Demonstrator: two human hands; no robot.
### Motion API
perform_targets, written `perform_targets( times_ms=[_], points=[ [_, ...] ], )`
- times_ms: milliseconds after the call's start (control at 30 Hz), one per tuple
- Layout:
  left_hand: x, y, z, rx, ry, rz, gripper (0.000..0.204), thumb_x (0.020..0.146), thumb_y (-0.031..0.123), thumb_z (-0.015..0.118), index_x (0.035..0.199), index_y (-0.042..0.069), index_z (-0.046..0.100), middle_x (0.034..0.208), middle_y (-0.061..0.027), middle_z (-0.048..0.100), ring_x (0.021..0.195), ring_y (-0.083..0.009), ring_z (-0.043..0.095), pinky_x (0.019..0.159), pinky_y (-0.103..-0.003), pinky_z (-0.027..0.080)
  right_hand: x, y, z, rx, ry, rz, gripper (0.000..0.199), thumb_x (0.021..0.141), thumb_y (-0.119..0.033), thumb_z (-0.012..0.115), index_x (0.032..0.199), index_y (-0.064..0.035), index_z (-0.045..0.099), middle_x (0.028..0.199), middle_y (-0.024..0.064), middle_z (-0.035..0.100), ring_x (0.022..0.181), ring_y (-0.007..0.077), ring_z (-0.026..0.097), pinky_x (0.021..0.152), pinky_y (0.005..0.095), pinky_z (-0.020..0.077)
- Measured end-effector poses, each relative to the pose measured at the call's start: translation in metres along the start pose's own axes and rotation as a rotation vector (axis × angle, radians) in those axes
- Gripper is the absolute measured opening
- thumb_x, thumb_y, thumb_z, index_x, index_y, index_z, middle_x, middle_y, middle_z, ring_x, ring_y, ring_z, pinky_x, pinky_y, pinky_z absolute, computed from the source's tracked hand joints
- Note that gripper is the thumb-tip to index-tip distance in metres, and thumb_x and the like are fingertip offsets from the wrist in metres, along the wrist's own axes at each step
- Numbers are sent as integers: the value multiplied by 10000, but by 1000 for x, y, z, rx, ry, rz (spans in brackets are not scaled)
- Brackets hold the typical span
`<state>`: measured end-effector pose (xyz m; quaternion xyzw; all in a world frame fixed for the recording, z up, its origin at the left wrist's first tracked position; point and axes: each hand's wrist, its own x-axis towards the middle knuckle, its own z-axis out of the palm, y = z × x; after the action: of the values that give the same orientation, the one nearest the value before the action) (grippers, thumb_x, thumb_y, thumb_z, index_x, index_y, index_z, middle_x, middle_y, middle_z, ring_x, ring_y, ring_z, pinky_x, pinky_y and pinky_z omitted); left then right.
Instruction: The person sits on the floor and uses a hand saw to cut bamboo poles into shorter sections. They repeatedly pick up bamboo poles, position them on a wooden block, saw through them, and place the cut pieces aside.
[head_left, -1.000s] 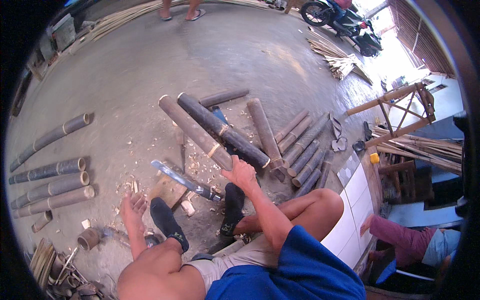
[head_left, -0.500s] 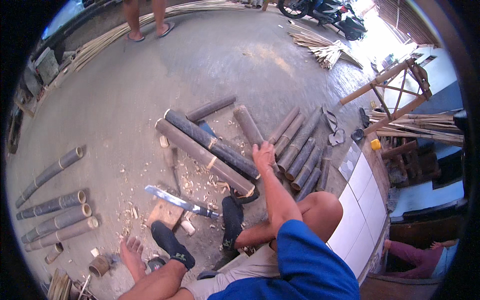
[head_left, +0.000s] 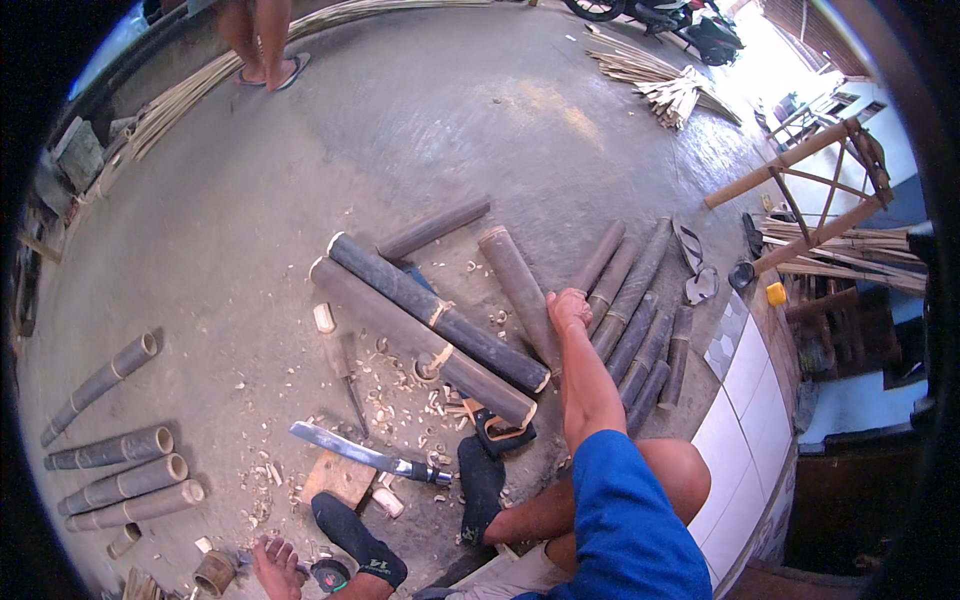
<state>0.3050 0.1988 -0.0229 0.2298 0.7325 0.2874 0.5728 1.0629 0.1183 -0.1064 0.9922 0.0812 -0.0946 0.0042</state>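
Observation:
My right hand (head_left: pixel 570 308) reaches forward, fingers curled at the near end of a short brown bamboo tube (head_left: pixel 602 252) in a row of bamboo tubes. Just left of it, a thicker brown bamboo tube (head_left: pixel 518 285) lies at a slant. Low at the left, my left hand (head_left: pixel 276 562) is open, fingers spread, with nothing in it. It is between a short bamboo piece (head_left: pixel 215 572) and a round black tape measure (head_left: pixel 330 573). A large knife (head_left: pixel 365 453) rests across a wooden block (head_left: pixel 340 478) before my feet.
Two long bamboo tubes (head_left: pixel 480 345) lie side by side ahead, a black-handled saw (head_left: pixel 505 432) by their near end. Shavings litter the floor. More tubes (head_left: pixel 125 490) lie left. A person's feet (head_left: pixel 268 76), split bamboo strips (head_left: pixel 680 95) and a motorbike (head_left: pixel 670 18) are far off.
My right hand has moved right from the thicker tube's near end, uncovering more of it. The view has shifted, showing more of the saw. My left hand stays low with fingers spread.

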Motion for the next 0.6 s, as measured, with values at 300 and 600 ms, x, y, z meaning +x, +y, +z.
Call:
perform_targets(
  times_ms=[300,600],
  points=[
    [31,-9,-10,-87,-18,54,555,986,475,561,1370,76,526,1194,-128,620,1031,-285,621,854,-404,504,-5,22,-20,1524,-77,303,548,878,-486,552,1119,1,623,826,138,683,613,273,651,534,367,526],
    [19,54,97,-161,-284,310,463,1000,404,586,1273,30,577,1102,-146,669,965,-231,669,804,-351,556,-262,-68,-84,2241,-881,24,549,879,-464,480,1182,-18,587,877,121,621,693,213,579,536,296,455]
  ],
)
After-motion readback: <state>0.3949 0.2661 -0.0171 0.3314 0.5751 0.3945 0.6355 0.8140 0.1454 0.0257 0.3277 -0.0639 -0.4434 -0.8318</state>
